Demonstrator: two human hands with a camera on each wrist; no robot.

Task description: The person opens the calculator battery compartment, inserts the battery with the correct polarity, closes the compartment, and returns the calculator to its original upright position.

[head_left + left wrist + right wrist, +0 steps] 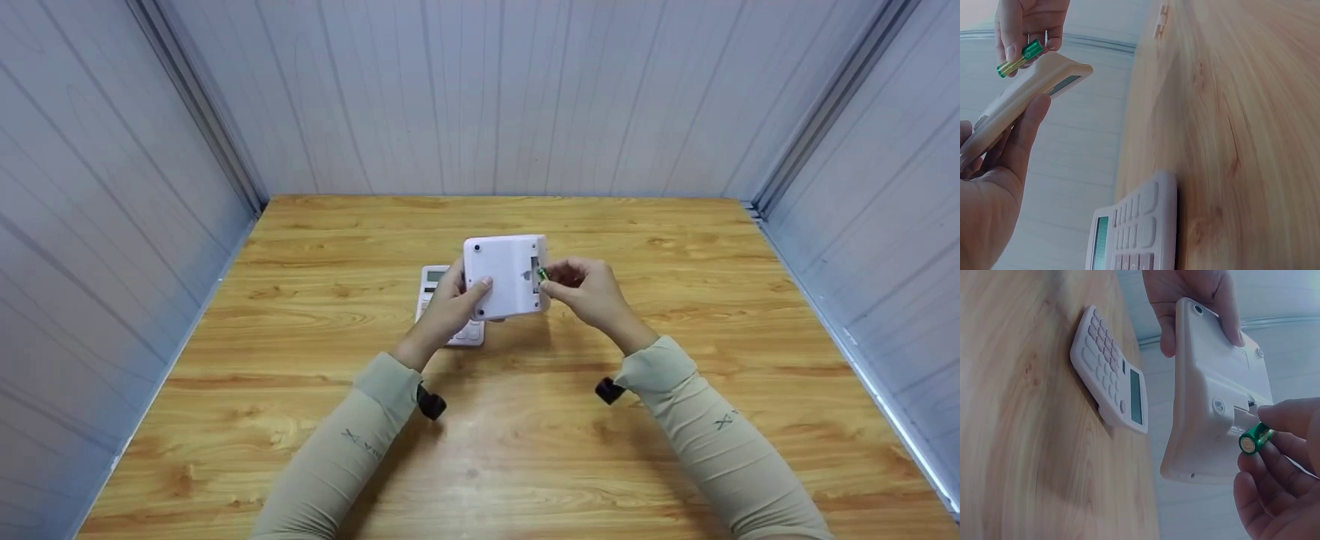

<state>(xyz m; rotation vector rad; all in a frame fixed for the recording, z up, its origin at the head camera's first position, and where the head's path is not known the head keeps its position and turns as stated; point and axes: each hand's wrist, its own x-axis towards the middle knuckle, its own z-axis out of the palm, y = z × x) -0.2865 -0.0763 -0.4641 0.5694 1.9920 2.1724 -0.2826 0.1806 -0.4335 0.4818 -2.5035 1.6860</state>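
Observation:
A white calculator is held up off the table, its back turned to the head camera. My left hand grips it by the left edge, thumb on the back. Along its right side lies the uncovered battery compartment. My right hand pinches a green and gold battery between thumb and fingers, right at that compartment. In the left wrist view, the battery is at the calculator's thicker end. Whether it touches the compartment I cannot tell.
A second white calculator lies face up on the table, partly behind my left hand. A small pale piece rests on the tabletop in the left wrist view. Pale panel walls enclose the table's back and sides.

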